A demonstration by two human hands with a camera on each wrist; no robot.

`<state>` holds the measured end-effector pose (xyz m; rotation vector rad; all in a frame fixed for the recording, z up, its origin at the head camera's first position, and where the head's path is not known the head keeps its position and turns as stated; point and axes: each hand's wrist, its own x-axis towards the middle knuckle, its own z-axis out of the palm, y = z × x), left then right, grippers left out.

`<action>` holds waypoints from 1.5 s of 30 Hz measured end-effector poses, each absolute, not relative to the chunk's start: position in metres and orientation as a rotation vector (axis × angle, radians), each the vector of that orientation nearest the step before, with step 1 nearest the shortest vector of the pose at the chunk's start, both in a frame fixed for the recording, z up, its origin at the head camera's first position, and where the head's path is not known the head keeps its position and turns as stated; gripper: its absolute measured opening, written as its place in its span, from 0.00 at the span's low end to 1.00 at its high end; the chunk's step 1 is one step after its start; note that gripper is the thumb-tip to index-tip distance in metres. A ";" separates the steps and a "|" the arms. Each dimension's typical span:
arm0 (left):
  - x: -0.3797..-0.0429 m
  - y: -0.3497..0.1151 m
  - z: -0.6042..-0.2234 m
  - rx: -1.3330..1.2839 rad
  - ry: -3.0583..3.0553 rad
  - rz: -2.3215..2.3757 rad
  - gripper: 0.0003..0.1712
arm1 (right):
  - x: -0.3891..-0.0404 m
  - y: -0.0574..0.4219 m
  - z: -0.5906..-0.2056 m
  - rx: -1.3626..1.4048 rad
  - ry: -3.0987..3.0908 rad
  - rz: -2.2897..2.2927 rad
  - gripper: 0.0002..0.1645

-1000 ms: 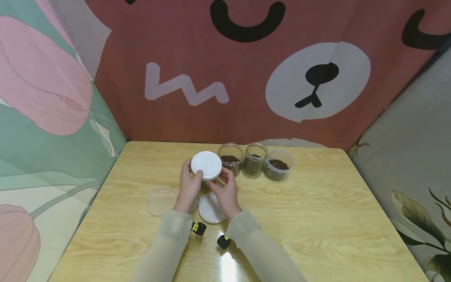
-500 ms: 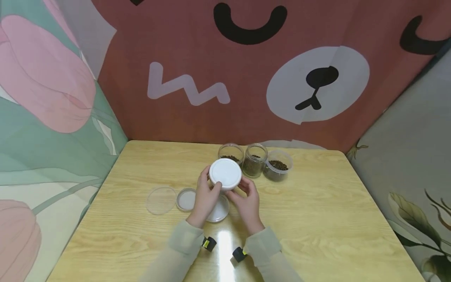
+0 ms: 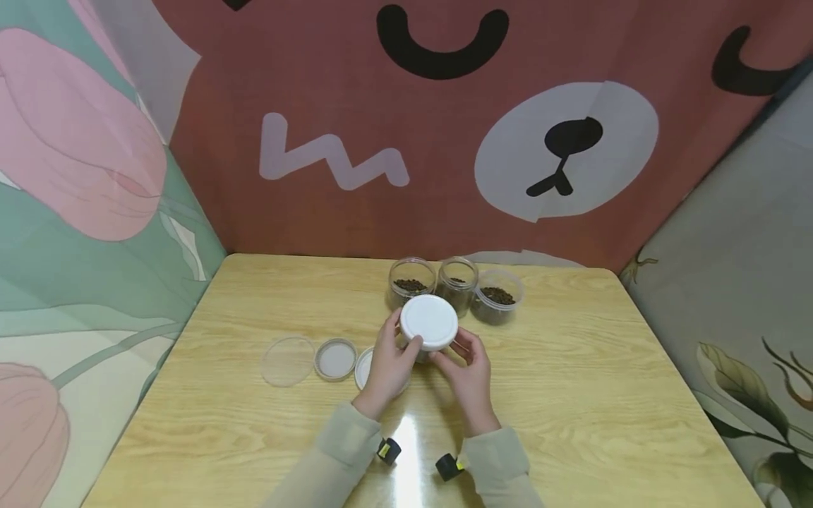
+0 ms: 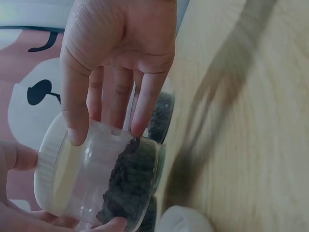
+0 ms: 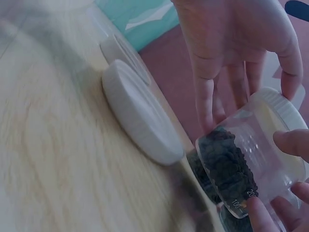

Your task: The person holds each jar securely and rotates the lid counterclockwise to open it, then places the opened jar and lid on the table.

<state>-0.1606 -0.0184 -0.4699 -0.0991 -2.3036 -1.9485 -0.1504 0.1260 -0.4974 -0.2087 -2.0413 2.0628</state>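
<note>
In the head view a jar with a white lid [image 3: 429, 321] is held between both hands in front of the other jars. Its clear body [image 4: 99, 152] is part filled with dark pellets [image 4: 128, 188], and printed measuring marks show on it in the right wrist view. The left hand [image 3: 389, 370] grips the jar from the left, thumb at the lid's edge. From the right, the right hand [image 3: 471, 374] holds it with thumb and fingers around the side. The lid sits on the jar's mouth.
Behind the hands stand a wide jar [image 3: 395, 289], a narrower jar [image 3: 452, 296] and a plastic tub [image 3: 492, 310], all holding dark pellets. To the left lie a clear disc [image 3: 288, 361], a round lid [image 3: 335, 360] and a white lid [image 3: 363, 368], partly hidden by the left hand.
Both hands have carried the lidded jar to the right and slightly nearer the person. The lids on the table have come more into view, and the grip looks the same.
</note>
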 end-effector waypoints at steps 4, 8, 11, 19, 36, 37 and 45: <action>-0.160 -0.015 -0.476 -0.076 -2.355 -1.922 0.40 | -0.148 0.132 -0.501 -0.233 -2.065 2.064 0.37; -0.161 -0.012 -0.482 -0.059 -2.390 -1.923 0.40 | -0.147 0.137 -0.504 -0.249 -2.101 2.029 0.36; -0.161 -0.010 -0.485 -0.057 -2.402 -1.918 0.40 | -0.146 0.139 -0.506 -0.272 -2.129 2.007 0.36; -0.158 -0.006 -0.492 -0.045 -2.375 -1.958 0.39 | -0.146 0.140 -0.516 -0.322 -2.166 2.009 0.37; -0.161 0.005 -0.494 -0.029 -2.326 -2.033 0.39 | -0.156 0.156 -0.518 -0.171 -2.236 2.104 0.42; -0.161 0.006 -0.494 -0.014 -2.325 -2.033 0.39 | -0.158 0.157 -0.518 -0.156 -2.253 2.109 0.43; -0.162 0.009 -0.494 0.052 -2.301 -2.043 0.38 | -0.171 0.163 -0.519 -0.034 -2.352 2.156 0.51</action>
